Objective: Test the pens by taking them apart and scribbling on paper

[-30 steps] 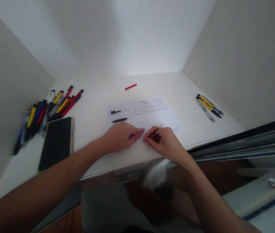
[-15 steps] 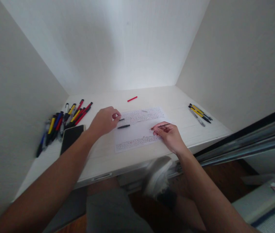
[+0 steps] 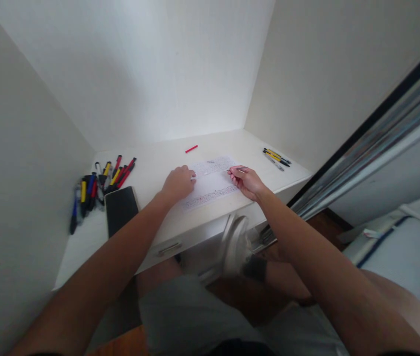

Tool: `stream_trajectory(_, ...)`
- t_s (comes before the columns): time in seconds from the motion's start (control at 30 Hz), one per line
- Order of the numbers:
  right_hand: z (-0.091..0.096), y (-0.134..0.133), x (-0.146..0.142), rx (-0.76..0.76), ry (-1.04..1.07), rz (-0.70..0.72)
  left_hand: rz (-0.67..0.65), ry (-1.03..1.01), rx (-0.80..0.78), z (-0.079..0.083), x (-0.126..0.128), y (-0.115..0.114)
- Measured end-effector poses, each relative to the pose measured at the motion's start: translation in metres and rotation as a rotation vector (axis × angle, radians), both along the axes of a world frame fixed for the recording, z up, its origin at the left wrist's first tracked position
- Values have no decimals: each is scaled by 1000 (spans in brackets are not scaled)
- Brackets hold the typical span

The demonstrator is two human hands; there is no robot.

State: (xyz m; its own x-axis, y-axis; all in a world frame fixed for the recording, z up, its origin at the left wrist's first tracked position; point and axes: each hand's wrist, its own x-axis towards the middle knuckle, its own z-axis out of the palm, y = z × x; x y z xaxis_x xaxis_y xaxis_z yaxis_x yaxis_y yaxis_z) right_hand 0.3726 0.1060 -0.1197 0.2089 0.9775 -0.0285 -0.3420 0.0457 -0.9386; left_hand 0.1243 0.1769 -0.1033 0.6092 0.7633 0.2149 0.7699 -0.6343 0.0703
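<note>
My right hand (image 3: pixel 247 182) pinches a thin pen refill (image 3: pixel 242 170) over the right part of a printed or written sheet of paper (image 3: pixel 210 184). Its fine tip points left. My left hand (image 3: pixel 180 183) rests at the paper's left edge with its fingers curled in; what they hold, if anything, is hidden. The black pen pieces that lay there do not show. A small grey piece, perhaps a spring (image 3: pixel 210 161), lies on the upper part of the sheet. Behind the paper is a short red pen barrel (image 3: pixel 191 149).
Many red, yellow, blue and clear pens (image 3: pixel 92 190) lie in a pile at the left wall. A black phone-like slab (image 3: pixel 121 208) sits beside them. Several assembled pens (image 3: pixel 276 158) lie at the right. The white desk (image 3: pixel 158 220) has walls on three sides.
My left hand has come down onto the paper's left edge, and the black pen pieces there are out of sight. My right hand with the refill has moved toward the sheet's upper part. The view has shifted.
</note>
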Motion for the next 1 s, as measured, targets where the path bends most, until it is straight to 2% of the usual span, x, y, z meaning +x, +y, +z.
stream_trajectory(0.17, 5, 0, -3, -35, -47, -32, 15, 15, 0, -2, 2, 3)
stream_trajectory(0.33, 14, 5, -3, -62, -213, -63, 39, 33, 16, -2, 3, 2)
stream_trajectory(0.43, 26, 28, 4, -36, -392, -120, 57, 50, 22, -1, 3, 0)
stream_trajectory(0.53, 37, 66, 11, 5, -656, -131, 89, 78, 5, 3, 1, -5)
stream_trajectory(0.63, 38, 104, 12, 77, -949, -45, 109, 100, -19, 7, -1, -13)
stream_trajectory(0.73, 29, 127, 10, 181, -1172, 72, 99, 107, -25, 10, 1, -21)
stream_trajectory(0.87, 16, 138, 12, 277, -1331, 199, 70, 63, -25, 11, 3, -24)
stream_trajectory(1.0, 12, 144, 13, 360, -1430, 251, 87, -163, -53, 8, 3, -19)
